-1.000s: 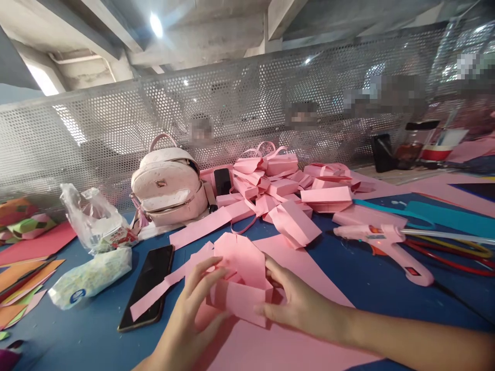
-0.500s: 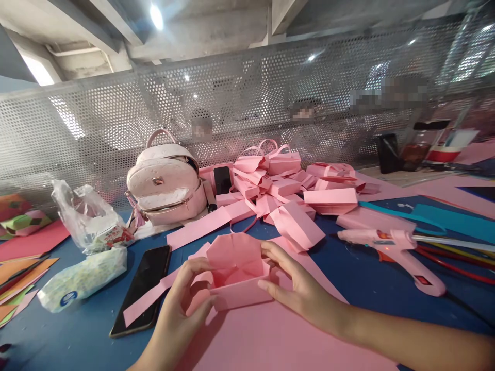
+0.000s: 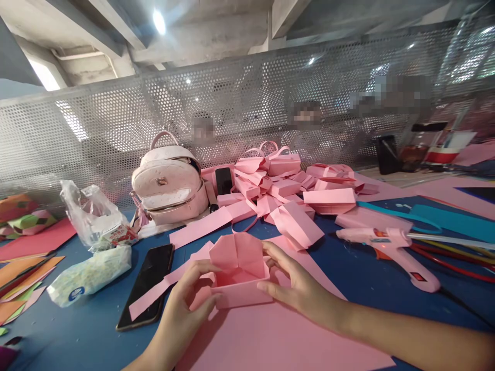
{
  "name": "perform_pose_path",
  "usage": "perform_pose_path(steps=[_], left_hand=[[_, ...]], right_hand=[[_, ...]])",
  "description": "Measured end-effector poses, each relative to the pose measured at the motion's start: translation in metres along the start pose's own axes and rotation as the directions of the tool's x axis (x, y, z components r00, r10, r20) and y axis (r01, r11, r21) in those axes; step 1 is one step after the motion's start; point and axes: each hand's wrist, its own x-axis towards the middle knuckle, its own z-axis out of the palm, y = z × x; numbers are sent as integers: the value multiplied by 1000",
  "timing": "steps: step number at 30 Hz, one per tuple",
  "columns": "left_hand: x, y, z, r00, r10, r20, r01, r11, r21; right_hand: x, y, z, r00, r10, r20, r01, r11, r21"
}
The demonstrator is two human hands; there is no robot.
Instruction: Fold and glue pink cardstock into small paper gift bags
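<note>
Between my two hands is a small pink paper box [image 3: 243, 294] with its flap raised at the back and its inside showing. My left hand [image 3: 195, 293] grips the left end, thumb at the front corner and fingers behind. On the right end my right hand [image 3: 284, 275] closes the same way, thumb on the front wall. Under the box lies a large pink paper sheet [image 3: 294, 335]. A narrow pink paper strip [image 3: 149, 304] runs out from behind my left hand across a black phone [image 3: 154, 268].
A pink glue gun [image 3: 390, 247] lies at the right, its cord trailing off. Folded pink paper pieces [image 3: 270, 180] are heaped behind the box. A pale backpack [image 3: 166, 180], a clear plastic bag [image 3: 93, 216] and a tissue pack [image 3: 91, 278] stand left. A perforated metal screen [image 3: 240, 93] closes the back.
The view has shifted slightly, so things on the left sit a little farther right. The box's back flap stands a little more upright; both hands keep their hold.
</note>
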Motion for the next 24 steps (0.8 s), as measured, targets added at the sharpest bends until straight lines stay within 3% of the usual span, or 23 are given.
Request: perform_pose_path(steps=[7,11,16,20,24], left_hand=[[-1,0,-3,999,-28,29,23,990,139],[-2,2,-2,995,-51,85,38,988,150],[-3,1,-1,991,-120,52,112,983,143],[-5,5,-1,988,-130,83,119,985,127],[-9,9,-1,978,-165,125,164,986,19]], right_hand=[[2,4,1,997,7,79,-10,1000,29],[2,4,1,996,29,83,-28,1000,-9],[1,-2,1,995,53,86,-48,997,-54],[0,-4,0,990,126,58,-127,992,23],[3,-4,-2,983,155,102,-171,971,168]])
